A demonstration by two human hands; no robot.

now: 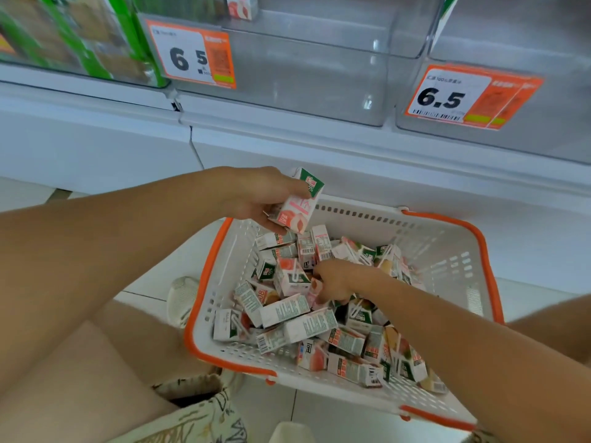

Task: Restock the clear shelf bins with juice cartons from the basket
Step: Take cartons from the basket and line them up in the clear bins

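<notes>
The left hand [256, 199] grips a pink peach juice carton [299, 203] by its long sides, lifted clear above the far-left corner of the basket [447, 247] — held up there, most likely, so it is ready to go into a bin while the other hand gathers more; the right hand [332, 282] is down in the middle of the frame, fingers curled into the loose pile of cartons [287, 318], apparently closing on one, though which one I cannot tell; the basket sits on the floor just below the shelf, keeping the reach short; the clear bin [307, 78] at upper centre holds only one carton [241, 6] far back, behind a 6.5 price tag [192, 55].
</notes>
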